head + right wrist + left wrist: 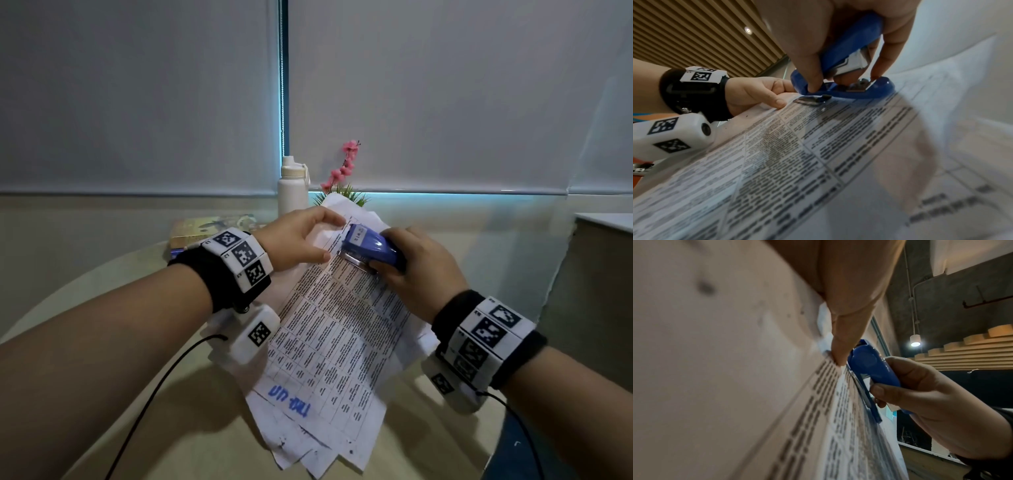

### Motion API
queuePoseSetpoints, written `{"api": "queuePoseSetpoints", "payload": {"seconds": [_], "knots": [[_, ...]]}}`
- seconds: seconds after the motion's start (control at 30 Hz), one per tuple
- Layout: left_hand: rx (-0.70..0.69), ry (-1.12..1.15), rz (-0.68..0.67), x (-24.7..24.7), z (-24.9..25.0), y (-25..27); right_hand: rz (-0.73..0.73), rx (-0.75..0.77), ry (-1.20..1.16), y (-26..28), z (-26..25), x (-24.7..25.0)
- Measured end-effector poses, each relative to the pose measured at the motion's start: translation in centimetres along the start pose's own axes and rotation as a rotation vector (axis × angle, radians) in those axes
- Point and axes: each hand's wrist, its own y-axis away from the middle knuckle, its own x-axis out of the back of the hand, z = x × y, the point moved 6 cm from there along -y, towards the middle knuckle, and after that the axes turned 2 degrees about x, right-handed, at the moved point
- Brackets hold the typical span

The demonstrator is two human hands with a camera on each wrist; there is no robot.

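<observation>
A stack of printed papers (pixel 335 335) with tables of text is held tilted above a round table. My left hand (pixel 327 238) pinches the stack's far left corner between thumb and fingers. My right hand (pixel 387 263) grips a blue stapler (pixel 368 245) whose mouth is set over the papers' top edge, just right of the left hand. In the left wrist view my thumb (pixel 846 337) presses the papers (pixel 818 418) beside the stapler (pixel 873 368). The right wrist view shows the stapler (pixel 849 48), its base (pixel 859 94) on the sheet (pixel 818 154), close to my left hand (pixel 756 95).
A white bottle (pixel 292 186), a pink flower sprig (pixel 346 168) and a book (pixel 212 229) stand at the back of the beige round table (pixel 102 308). Closed blinds fill the wall behind. A counter (pixel 603 274) rises at the right.
</observation>
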Motion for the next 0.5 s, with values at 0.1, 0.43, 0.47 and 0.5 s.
{"api": "queuePoseSetpoints", "payload": {"seconds": [0.1, 0.43, 0.47, 0.5], "knots": [[0.012, -0.008, -0.014, -0.3, 0.1, 0.2, 0.011, 0.009, 0.010, 0.0, -0.2, -0.1], [0.007, 0.016, 0.047, -0.3, 0.6, 0.2, 0.031, 0.027, -0.024, -0.3, -1.1, -0.9], [-0.002, 0.023, 0.056, -0.2, 0.6, 0.2, 0.024, -0.015, -0.067, -0.4, -0.8, -1.1], [-0.010, 0.020, 0.062, -0.1, 0.7, 0.1, 0.022, -0.032, -0.086, -0.4, -0.6, -1.3]]}}
